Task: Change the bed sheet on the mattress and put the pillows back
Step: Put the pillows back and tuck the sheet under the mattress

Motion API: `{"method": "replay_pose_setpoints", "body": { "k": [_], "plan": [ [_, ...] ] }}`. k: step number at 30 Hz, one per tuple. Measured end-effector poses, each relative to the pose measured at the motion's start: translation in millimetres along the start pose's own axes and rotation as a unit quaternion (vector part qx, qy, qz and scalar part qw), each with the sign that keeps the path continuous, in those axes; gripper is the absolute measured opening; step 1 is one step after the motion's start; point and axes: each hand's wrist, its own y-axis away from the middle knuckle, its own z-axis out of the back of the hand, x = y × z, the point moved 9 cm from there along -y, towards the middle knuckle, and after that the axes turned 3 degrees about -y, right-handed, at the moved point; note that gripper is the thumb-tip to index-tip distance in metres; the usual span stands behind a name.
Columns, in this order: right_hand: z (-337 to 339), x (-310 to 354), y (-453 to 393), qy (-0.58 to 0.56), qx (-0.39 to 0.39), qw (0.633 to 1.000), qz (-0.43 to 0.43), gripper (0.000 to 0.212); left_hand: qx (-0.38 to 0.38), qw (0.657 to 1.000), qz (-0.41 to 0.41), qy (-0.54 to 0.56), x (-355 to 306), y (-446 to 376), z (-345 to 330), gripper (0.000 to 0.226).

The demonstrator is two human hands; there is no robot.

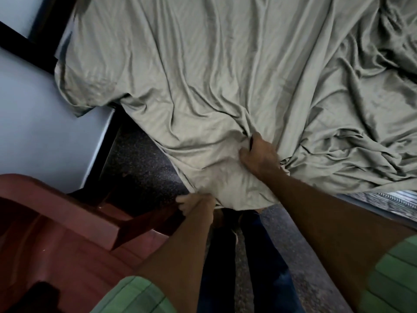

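The olive bed sheet (225, 75) is spread loosely over the mattress (388, 203), heavily creased, with one corner hanging off the near edge; a striped strip of mattress is exposed at the near right edge. Tucking and smoothing are judged unfinished, and no pillows are seen. The hanging corner's hem is pinched by the left hand (194, 203), fingers curled on it. A fold above the near edge is bunched in the clenched right hand (259, 154).
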Motion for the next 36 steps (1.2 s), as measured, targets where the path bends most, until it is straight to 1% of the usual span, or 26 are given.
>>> {"method": "replay_pose_setpoints", "body": {
  "k": [1,2,3,4,5,6,7,9,11,13,16,18,20,22,23,25,26,27,29,30,32,33,34,35,36],
  "plan": [
    [-0.9,2.5,4.1,0.040,-0.002,0.999,0.024,0.034,-0.058,0.998,-0.017,-0.013,-5.1,7.3,14.1,0.072],
    [2.0,6.7,8.2,0.063,-0.025,0.997,0.048,0.034,-0.089,0.993,-0.068,-0.046,-20.3,14.9,20.7,0.072],
    [5.2,11.9,12.7,0.070,-0.055,0.993,0.072,0.030,-0.101,0.984,-0.128,-0.071,-37.4,21.7,21.0,0.067],
    [8.3,17.4,16.5,0.070,-0.084,0.989,0.099,0.027,-0.093,0.978,-0.169,-0.080,-51.6,28.5,19.4,0.062],
    [10.9,22.8,19.4,0.066,-0.105,0.985,0.122,0.025,-0.069,0.975,-0.201,-0.070,-62.6,27.7,15.2,0.058],
    [12.8,26.9,20.1,0.063,-0.118,0.981,0.140,0.026,-0.051,0.973,-0.217,-0.055,-73.0,27.9,13.0,0.052],
    [14.2,30.1,19.3,0.066,-0.126,0.978,0.151,0.028,-0.040,0.971,-0.232,-0.049,-81.8,26.2,10.8,0.045],
    [15.6,36.3,15.8,0.087,-0.136,0.973,0.163,0.040,-0.011,0.967,-0.252,-0.040,-96.9,26.0,7.7,0.031],
    [13.7,43.4,8.3,0.109,-0.129,0.970,0.176,0.053,-0.003,0.962,-0.273,-0.029,-111.4,33.2,9.9,0.021],
    [9.5,45.4,-3.7,0.131,-0.098,0.972,0.171,0.057,-0.009,0.954,-0.299,-0.024,-124.3,38.8,13.4,0.015],
    [8.6,42.2,-25.5,0.165,-0.051,0.974,0.146,0.045,-0.020,0.939,-0.340,-0.044,-139.6,53.2,18.4,0.018],
    [10.9,44.7,-34.1,0.197,-0.030,0.969,0.148,0.038,-0.037,0.925,-0.374,-0.060,-152.4,62.6,21.6,0.019],
    [21.3,44.3,-37.3,0.206,-0.050,0.968,0.135,0.038,-0.055,0.901,-0.424,-0.073,-171.5,75.9,21.4,0.018],
    [39.5,31.8,-39.7,0.159,-0.096,0.979,0.086,0.037,-0.065,0.879,-0.467,-0.074,-193.0,91.4,18.2,0.017],
    [46.7,20.9,-42.3,0.123,-0.104,0.985,0.062,0.032,-0.069,0.867,-0.487,-0.078,-204.2,102.4,14.8,0.017],
    [53.8,4.3,-47.5,0.062,-0.083,0.993,0.061,0.019,-0.069,0.840,-0.530,-0.094,-225.0,124.2,4.4,0.016],
    [57.6,-0.7,-49.2,0.036,-0.070,0.994,0.080,0.019,-0.071,0.827,-0.548,-0.105,-233.1,135.6,-0.6,0.014],
    [62.2,-4.6,-49.6,0.022,-0.062,0.993,0.099,0.024,-0.074,0.815,-0.563,-0.115,-238.7,144.2,-5.7,0.012],
    [84.9,-15.7,-50.0,0.012,-0.089,0.989,0.119,0.028,-0.083,0.793,-0.589,-0.131,-248.6,159.1,-18.8,0.010],
    [99.2,-26.4,-52.3,0.011,-0.115,0.987,0.115,0.025,-0.087,0.780,-0.602,-0.143,-252.3,167.4,-27.7,0.010],
    [125.7,-47.2,-58.6,0.023,-0.166,0.982,0.090,0.016,-0.114,0.742,-0.636,-0.179,-260.1,186.0,-43.9,0.009],
    [137.9,-60.5,-63.3,0.036,-0.180,0.980,0.074,0.014,-0.134,0.719,-0.653,-0.196,-265.2,196.8,-54.6,0.010],
    [148.5,-71.9,-68.3,0.051,-0.191,0.978,0.061,0.015,-0.148,0.703,-0.664,-0.207,-270.5,205.2,-63.7,0.010],
    [159.0,-85.1,-74.9,0.066,-0.198,0.977,0.052,0.019,-0.150,0.696,-0.669,-0.213,-276.5,212.4,-76.6,0.010],
    [168.6,-96.3,-80.3,0.078,-0.207,0.974,0.048,0.023,-0.142,0.696,-0.668,-0.220,-281.7,217.8,-88.9,0.010]
  ]
}}
